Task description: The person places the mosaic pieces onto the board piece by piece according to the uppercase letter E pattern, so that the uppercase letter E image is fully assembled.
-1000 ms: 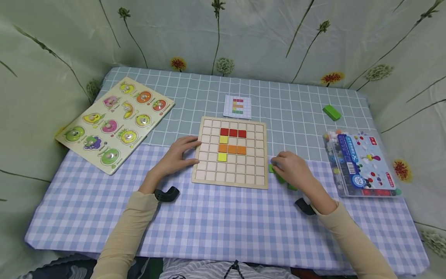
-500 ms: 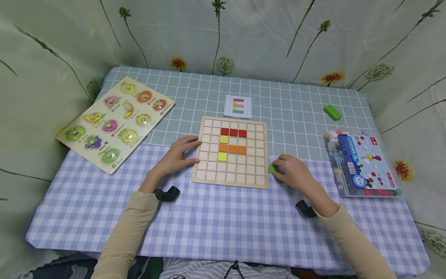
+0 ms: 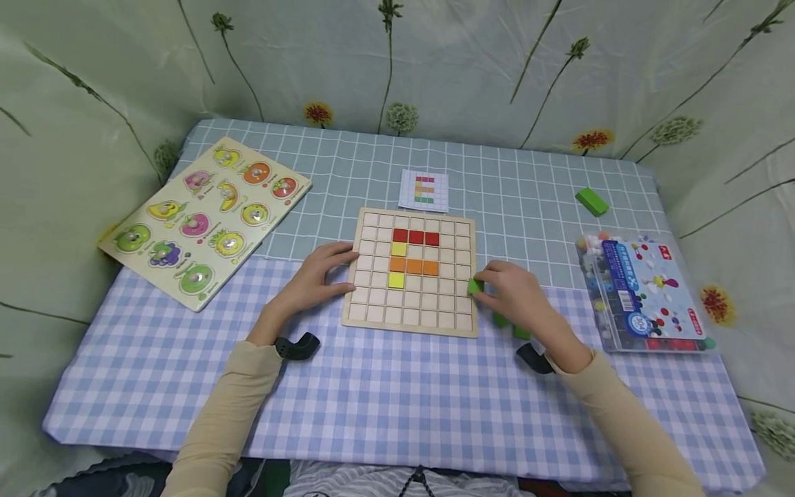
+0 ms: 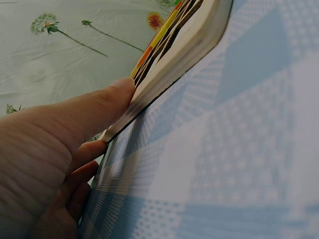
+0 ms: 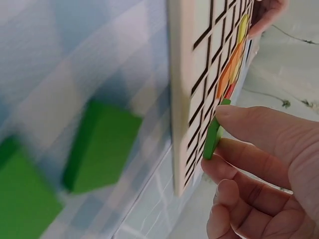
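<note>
A wooden grid board (image 3: pixel 377 314) lies mid-table with red tiles (image 3: pixel 416 237), orange tiles (image 3: pixel 413 265) and two yellow tiles (image 3: pixel 396 279) set in its squares. My left hand (image 3: pixel 317 279) rests at the board's left edge, its fingers nearly straight; the left wrist view shows the thumb (image 4: pixel 107 102) against the rim. Between thumb and fingertips my right hand (image 3: pixel 515 293) pinches a green tile (image 5: pixel 214 133) over the board's right edge. Two more green tiles (image 5: pixel 102 144) lie on the cloth beneath that hand.
Behind the board lies a small pattern card (image 3: pixel 424 190). A fruit puzzle board (image 3: pixel 208 221) is at the left. At the right stand a clear plastic box of beads (image 3: pixel 649 293) and a green block (image 3: pixel 592 201).
My right hand has picked up one green tile from beside the board and carried it left onto the board's right edge. The left hand has stayed in place.
</note>
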Demonstrator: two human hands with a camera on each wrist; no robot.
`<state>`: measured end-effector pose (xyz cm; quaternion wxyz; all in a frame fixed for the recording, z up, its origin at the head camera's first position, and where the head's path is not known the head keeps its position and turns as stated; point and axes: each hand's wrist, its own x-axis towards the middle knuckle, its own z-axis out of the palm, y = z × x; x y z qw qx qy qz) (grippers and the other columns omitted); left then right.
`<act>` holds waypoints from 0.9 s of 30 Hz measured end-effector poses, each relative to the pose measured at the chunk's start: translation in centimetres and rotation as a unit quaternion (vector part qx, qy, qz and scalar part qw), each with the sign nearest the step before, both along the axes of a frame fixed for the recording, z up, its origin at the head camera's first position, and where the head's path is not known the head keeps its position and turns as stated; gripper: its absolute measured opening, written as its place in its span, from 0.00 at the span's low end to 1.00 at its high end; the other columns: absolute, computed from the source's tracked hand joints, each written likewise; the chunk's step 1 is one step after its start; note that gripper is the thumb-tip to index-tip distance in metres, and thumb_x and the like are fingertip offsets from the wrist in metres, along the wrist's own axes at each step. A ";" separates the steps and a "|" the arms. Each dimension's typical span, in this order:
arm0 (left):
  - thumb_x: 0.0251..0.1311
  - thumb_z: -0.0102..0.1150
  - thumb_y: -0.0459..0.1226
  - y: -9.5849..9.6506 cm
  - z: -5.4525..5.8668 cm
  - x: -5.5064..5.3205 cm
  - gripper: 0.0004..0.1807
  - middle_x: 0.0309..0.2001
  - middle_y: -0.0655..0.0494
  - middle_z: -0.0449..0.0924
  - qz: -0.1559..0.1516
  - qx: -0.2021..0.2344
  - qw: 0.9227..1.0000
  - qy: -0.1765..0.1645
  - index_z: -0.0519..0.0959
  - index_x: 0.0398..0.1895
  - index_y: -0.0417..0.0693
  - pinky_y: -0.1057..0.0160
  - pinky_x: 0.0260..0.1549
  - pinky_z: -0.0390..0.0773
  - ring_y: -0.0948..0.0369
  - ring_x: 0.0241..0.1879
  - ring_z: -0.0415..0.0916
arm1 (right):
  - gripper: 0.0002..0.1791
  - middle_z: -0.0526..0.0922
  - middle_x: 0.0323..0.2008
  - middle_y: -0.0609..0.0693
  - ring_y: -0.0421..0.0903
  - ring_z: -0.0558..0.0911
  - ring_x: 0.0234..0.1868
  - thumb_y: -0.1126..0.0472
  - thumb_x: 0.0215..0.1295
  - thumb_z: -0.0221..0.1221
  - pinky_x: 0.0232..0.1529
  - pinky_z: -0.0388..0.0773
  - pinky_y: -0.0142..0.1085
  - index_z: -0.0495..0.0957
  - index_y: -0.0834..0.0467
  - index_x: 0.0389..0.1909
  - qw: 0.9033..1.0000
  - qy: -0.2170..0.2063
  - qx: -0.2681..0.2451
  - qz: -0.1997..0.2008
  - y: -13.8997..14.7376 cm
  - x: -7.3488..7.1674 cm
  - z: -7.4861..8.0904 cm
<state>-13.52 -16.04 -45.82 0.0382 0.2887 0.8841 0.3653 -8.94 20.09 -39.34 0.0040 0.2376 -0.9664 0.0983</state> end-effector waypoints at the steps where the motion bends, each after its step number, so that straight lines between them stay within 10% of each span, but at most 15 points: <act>1: 0.50 0.68 0.39 0.0 0.0 0.0 0.33 0.65 0.42 0.66 0.000 0.000 1.000 0.000 0.71 0.61 0.41 0.45 0.66 0.57 0.46 0.67 0.58 | 0.14 0.82 0.33 0.54 0.47 0.81 0.32 0.59 0.50 0.69 0.32 0.79 0.39 0.84 0.62 0.36 1.000 0.001 -0.003 0.004 -0.3 -0.1 0.0; 27: 0.52 0.67 0.44 0.1 0.0 0.0 0.31 0.62 0.38 0.68 -0.010 0.032 0.999 0.041 0.73 0.58 0.39 0.43 0.62 0.59 0.43 0.64 0.61 | 0.08 0.82 0.29 0.51 0.43 0.78 0.29 0.61 0.51 0.66 0.28 0.78 0.34 0.85 0.60 0.32 0.996 -0.002 -0.040 0.077 -7.4 -1.1 -0.4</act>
